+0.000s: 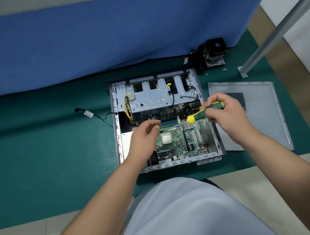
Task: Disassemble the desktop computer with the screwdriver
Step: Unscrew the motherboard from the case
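An open grey computer case (116, 137) lies flat on the green mat, its motherboard (180, 143) exposed with the bare processor (166, 139) near the middle. My right hand (224, 113) grips a green and yellow screwdriver (202, 114) over the board's right side; its shaft slants down and left toward the memory slots (168, 122). My left hand (144, 136) hovers over the case's left half with fingers loosely curled, holding nothing I can see. The drive cage (155, 95) fills the far part of the case.
The removed side panel (254, 115) lies right of the case. A black cooler with heatsink (213, 53) stands at the back right, small screws (224, 69) near it. A loose black cable (91, 114) trails left. A blue partition (92, 39) backs the mat; a metal leg (265, 45) rises right.
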Demonstrator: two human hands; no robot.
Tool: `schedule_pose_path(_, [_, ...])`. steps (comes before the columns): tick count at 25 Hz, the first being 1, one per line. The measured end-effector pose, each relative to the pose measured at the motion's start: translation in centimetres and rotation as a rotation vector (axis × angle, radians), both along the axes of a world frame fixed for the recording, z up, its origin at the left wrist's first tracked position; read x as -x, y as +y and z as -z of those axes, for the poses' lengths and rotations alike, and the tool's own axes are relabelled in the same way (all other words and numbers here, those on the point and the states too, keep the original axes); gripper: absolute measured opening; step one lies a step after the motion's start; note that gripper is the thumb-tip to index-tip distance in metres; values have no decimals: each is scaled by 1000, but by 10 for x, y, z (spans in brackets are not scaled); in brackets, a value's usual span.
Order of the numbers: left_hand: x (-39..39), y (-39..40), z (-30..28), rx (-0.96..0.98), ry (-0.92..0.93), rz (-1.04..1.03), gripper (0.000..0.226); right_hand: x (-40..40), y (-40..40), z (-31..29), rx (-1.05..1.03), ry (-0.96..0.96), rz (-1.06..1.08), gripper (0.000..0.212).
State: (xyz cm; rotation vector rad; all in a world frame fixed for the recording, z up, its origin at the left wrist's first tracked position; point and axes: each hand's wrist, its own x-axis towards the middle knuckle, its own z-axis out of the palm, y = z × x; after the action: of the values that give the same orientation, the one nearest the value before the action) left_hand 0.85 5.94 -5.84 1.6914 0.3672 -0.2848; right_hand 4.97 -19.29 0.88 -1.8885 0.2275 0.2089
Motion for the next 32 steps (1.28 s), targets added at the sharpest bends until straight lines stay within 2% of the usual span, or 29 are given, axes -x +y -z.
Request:
schedule_pose_path(3, [-15,-22,-8,463,286,-182,18,-7,-16,0,-68,13,52,15])
schedule_pose_path(5, [-21,-30,-12,572,338,-203,18,-12,-26,2,-104,30,78,16])
schedule_pose_path(9, [-32,-44,-18,569,370,-243,18,-25,-44,10,-213,55,105,26])
schedule_pose_path(12, [-42,-56,-23,618,364,-263,20,-35,-56,16,-639,133,154,33])
schedule_pose_path(14, [-49,-63,-26,640,339,-254,21,-40,-58,19,-814,235,162,34])
schedule_pose_path(18, [-68,-75,-34,619,295,-236,25,-61,-66,21,-815,308,237,24])
schedule_pose_path(21, [-80,-86,-37,586,283,-239,18,-85,-76,11,-908,201,269,19])
schedule_pose_path(23, [-87,-95,-39,573,284,-220,23,-102,-84,1,-981,94,269,16])
schedule_pose_path(25, [-95,-104,-42,584,292,-201,34,-116,-90,-8,-933,-6,204,10])
schedule_pose_path(28, [-106,-121,-45,637,321,-205,35,-121,-89,-6,-526,-80,-31,11])
schedule_pose_path(30, [-114,-135,-45,646,330,-187,32,-117,-81,6,-292,-45,-157,10])
schedule_pose_path(32, [-120,-148,-44,643,328,-161,24,-111,-74,18,-210,20,-204,10])
